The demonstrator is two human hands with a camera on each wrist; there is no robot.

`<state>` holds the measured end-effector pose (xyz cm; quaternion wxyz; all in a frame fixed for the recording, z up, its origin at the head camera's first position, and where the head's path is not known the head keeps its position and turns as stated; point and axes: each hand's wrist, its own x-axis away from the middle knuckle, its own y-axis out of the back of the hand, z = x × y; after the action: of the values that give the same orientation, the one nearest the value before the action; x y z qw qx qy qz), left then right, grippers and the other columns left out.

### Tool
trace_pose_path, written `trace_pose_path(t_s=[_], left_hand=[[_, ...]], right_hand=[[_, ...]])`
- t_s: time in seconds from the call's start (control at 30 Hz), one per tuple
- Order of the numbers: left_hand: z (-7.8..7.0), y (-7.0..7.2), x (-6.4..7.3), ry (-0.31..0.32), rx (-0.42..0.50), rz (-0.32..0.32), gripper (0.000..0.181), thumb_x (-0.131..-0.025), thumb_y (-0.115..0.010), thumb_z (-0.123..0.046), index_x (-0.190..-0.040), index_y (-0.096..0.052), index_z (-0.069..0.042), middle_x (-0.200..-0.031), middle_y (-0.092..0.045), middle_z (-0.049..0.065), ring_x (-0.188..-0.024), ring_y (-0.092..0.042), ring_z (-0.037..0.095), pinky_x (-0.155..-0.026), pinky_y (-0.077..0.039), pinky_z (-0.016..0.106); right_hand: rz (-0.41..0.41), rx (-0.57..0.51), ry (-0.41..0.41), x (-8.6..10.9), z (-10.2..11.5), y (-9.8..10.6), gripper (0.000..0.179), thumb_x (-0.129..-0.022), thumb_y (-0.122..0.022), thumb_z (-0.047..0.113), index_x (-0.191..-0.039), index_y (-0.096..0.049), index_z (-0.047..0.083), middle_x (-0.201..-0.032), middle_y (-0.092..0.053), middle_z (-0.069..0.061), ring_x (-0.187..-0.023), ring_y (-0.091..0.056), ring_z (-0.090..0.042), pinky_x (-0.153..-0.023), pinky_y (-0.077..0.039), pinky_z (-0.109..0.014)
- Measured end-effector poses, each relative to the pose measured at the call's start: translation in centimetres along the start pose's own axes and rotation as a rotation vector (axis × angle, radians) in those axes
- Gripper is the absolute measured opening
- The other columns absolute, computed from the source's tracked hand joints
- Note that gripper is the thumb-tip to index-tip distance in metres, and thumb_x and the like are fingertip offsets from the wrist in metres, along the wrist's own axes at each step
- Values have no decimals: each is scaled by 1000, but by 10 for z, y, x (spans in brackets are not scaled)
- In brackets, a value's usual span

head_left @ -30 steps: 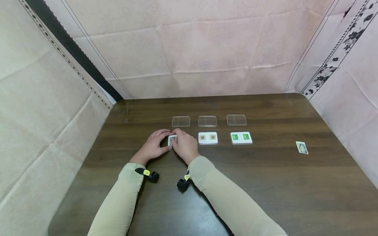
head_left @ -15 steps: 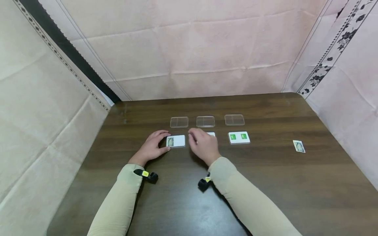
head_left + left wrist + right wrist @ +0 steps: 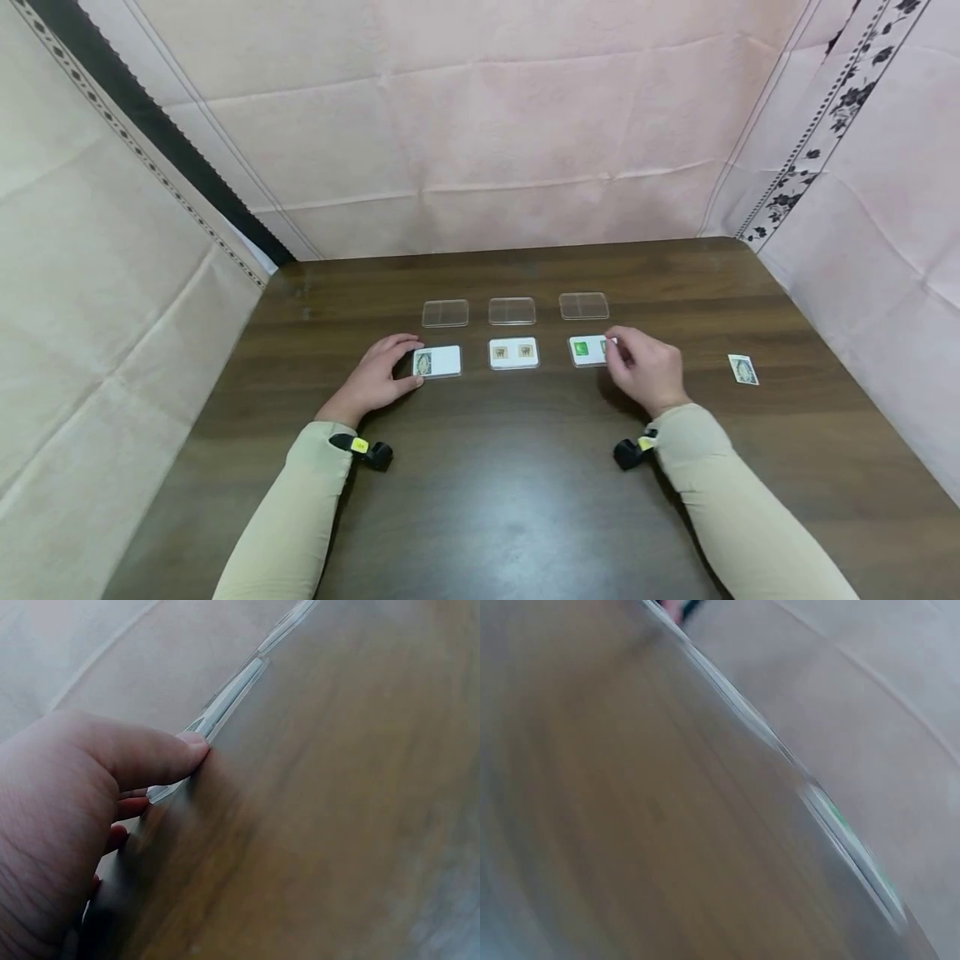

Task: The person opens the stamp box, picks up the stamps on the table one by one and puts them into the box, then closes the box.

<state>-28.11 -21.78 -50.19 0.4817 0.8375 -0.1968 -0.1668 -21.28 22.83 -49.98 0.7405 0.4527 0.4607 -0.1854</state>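
Note:
My left hand (image 3: 375,379) holds the left end of a shallow clear case (image 3: 444,372) with a white insert, thumb at its near corner and fingers at its far corner. One dark-patterned stamp (image 3: 423,363) lies on the insert's left half. In the left wrist view the thumb (image 3: 161,755) presses the case's edge. My right hand (image 3: 647,368), fingers loosely bent and holding nothing, hovers over the right end of another case (image 3: 587,358) with green stamps, partly hiding it. Further right, a similar dark-patterned stamp (image 3: 743,369) lies on the table.
Between the hands sits a third case (image 3: 513,364) with two brownish stamps. Three clear plastic lids, a left one (image 3: 446,313), a middle one (image 3: 512,312) and a right one (image 3: 584,306), line up behind the cases on the wooden table (image 3: 495,483). Pale cloth (image 3: 480,150) hangs around the table.
My right hand has left the stamp on the left case and swept right, past the middle case to the right one. My left hand stays at the left case.

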Motion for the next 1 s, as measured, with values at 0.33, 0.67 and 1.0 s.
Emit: trace_pose_path(t_s=[0.33, 0.67, 1.0], left_hand=[[3, 0, -1, 2, 0, 4, 58, -91, -75, -31, -142, -56, -14, -152, -44, 7, -144, -34, 33, -115, -27, 57], [2, 0, -2, 9, 1, 13, 57, -92, -74, -32, -143, -56, -15, -153, -44, 6, -144, -34, 31, -115, -28, 55], [1, 0, -2, 4, 2, 9, 57, -91, -74, -31, -142, -56, -14, -152, -44, 6, -143, -34, 31, -115, -28, 56]], right_hand=[[116, 76, -125, 28, -75, 63, 14, -87, -64, 19, -92, -71, 8, -72, -61, 0, -62, -50, -8, -55, -40, -31], [329, 15, -422, 55, -120, 124, 22, -90, -67, 15, -109, -70, 6, -103, -59, -13, -96, -50, -28, -83, -35, -41], [622, 25, -512, 63, -138, 140, 41, -93, -65, 22, -129, -60, 3, -131, -41, -32, -117, -30, -64, -87, -20, -74]])
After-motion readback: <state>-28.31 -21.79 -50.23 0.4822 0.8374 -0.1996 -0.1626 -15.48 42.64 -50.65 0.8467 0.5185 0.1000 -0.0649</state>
